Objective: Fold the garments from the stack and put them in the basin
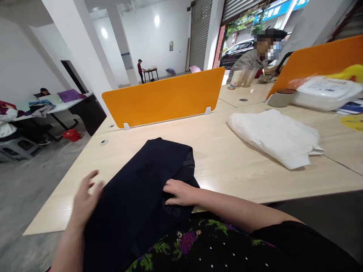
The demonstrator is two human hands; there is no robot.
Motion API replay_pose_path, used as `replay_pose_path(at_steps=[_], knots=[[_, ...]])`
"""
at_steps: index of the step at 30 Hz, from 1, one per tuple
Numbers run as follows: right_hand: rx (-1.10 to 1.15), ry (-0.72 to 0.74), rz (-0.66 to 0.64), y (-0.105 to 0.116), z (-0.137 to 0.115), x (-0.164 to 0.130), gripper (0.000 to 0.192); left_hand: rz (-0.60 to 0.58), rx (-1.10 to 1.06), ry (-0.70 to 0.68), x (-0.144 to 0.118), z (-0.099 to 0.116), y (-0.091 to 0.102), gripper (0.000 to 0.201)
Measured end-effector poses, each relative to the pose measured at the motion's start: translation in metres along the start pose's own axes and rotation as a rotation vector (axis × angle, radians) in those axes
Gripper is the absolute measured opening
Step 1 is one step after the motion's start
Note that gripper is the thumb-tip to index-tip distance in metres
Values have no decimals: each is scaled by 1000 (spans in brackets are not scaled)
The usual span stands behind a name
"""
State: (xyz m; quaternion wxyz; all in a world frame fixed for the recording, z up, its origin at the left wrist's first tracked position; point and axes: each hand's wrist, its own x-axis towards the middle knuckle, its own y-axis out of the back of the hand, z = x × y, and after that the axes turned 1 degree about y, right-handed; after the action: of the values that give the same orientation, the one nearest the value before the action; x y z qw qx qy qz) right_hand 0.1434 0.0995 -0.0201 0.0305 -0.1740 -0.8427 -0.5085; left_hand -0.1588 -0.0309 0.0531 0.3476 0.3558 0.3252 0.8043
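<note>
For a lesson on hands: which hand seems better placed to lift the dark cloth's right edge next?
Probably the right hand: its fingers touch the dark cloth near there; the blurred left hand is at the opposite side.

Table (pixel 215 151): bears the following.
Cloth (pixel 133 177): across the front edge, partly over it.
Right hand (pixel 181 192): on the cloth's right part.
Left hand (pixel 86 198): at the cloth's left side; contact uncertain, blurred.
Partition (pixel 164 100): along the back edge, behind the cloth.
Cable hole (pixel 104 142): near the back-left corner.
Second cloth (pixel 275 136): right of the first, apart.
Tub (pixel 326 94): behind the second cloth, further right.
</note>
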Motion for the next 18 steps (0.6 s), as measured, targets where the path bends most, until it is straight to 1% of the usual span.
replay_pose_path(at_steps=[1, 2, 3, 5, 7, 9, 11, 12, 13, 14, 16, 17, 18], knots=[[-20, 8, -5, 0, -3, -3, 40, -169, 15, -161, -8, 13, -12, 65], [-32, 22, -12, 1, -6, -8, 42, -317, 77, -316, -18, 26, -25, 72], [-35, 39, -18, 1, -8, -13, 44, -408, 158, -423, -27, 38, -38, 78], [-16, 78, -18, 5, -9, -25, 50, -470, 327, -479, -44, 54, -62, 74], [34, 130, -13, 11, -9, -39, 52, -492, 447, -469, -53, 63, -75, 62], [59, 167, -13, 17, -7, -51, 47, -535, 482, -489, -51, 66, -79, 48], [8, 168, -30, 21, -6, -59, 38, -565, 454, -480, -39, 67, -76, 37], [-49, 159, -48, 21, -6, -61, 34, -558, 421, -436, -29, 67, -73, 34], [-117, 148, -69, 20, -6, -63, 31, -519, 373, -356, -18, 66, -69, 32], [-180, 135, -86, 19, -7, -63, 28, -442, 310, -246, -5, 63, -63, 29], [-272, 116, -105, 14, -9, -63, 27, -204, 125, 20, 24, 50, -48, 24], [-296, 107, -103, 13, -10, -62, 27, -61, 5, 157, 38, 40, -39, 19], [-311, 99, -95, 12, -9, -62, 29, 59, -128, 296, 51, 28, -29, 15]])
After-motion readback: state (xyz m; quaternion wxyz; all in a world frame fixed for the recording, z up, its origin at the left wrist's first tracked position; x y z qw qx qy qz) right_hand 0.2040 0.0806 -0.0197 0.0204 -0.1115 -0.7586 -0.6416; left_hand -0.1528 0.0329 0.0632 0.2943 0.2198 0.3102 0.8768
